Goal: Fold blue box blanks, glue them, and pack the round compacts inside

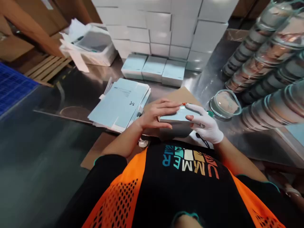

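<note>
A small white box (177,116) lies near the table's front edge, held between my two hands. My bare left hand (159,113) grips its left end, fingers across the top and thumb along the near side. On the right end is my right hand (206,124), in a white glove with bare fingertips, its thumb and fingers closed around the box. Something small and orange-red shows at the right index fingertip; I cannot tell what it is. Under the box is a piece of brown cardboard (184,94). Left of my hands sits a pile of pale printed sheets (116,103).
Three white boxes (154,68) stand in a row before a tall wall of stacked boxes (158,25). A white bin (106,52) with papers is at the back left. Right of my hands, a single round roll (224,103) stands beside tall stacks of rolls (258,65).
</note>
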`<action>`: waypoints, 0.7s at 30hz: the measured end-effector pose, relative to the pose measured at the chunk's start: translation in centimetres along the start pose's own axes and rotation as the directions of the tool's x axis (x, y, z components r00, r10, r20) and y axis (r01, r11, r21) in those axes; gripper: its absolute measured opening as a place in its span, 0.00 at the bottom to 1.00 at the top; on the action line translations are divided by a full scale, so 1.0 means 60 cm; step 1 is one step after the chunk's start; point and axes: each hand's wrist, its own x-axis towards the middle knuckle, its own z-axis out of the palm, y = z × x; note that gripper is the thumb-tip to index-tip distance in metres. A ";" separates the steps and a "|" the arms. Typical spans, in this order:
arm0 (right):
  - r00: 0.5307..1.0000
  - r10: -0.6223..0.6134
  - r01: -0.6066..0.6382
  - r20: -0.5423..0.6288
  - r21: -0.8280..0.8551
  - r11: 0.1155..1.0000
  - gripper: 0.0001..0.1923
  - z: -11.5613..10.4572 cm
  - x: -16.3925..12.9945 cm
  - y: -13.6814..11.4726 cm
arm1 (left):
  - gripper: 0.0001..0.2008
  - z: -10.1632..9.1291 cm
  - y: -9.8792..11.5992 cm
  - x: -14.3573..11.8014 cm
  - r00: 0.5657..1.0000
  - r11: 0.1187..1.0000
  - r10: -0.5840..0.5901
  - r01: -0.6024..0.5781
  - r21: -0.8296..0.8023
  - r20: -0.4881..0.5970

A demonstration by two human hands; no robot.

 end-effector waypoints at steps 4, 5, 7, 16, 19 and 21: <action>0.999 -0.027 0.027 -0.016 -0.055 0.998 0.18 -0.005 -0.006 0.003 | 0.26 -0.002 -0.004 0.007 0.995 0.999 0.039 -0.040 0.002 0.091; 0.999 -0.032 0.032 -0.011 -0.069 0.997 0.17 -0.006 -0.007 0.002 | 0.23 0.001 -0.005 0.005 0.992 0.997 0.065 -0.068 0.027 0.112; 0.999 -0.050 0.051 0.006 -0.093 0.994 0.16 -0.007 -0.009 -0.001 | 0.18 0.009 -0.002 0.001 0.982 0.987 0.134 -0.144 0.065 0.136; 0.848 0.099 -0.171 -0.520 -0.092 0.981 0.25 -0.069 0.067 0.075 | 0.37 -0.167 -0.024 -0.039 0.959 0.856 -0.153 0.249 0.454 -0.237; 0.554 0.277 -0.420 -0.785 0.024 0.907 0.25 -0.154 0.168 0.158 | 0.25 -0.313 -0.066 -0.100 0.471 0.224 -0.632 0.871 0.436 -0.616; 0.593 0.328 -0.493 -0.735 -0.009 0.870 0.21 -0.202 0.234 0.205 | 0.22 -0.377 -0.091 -0.141 0.269 0.025 -0.736 0.928 0.372 -0.621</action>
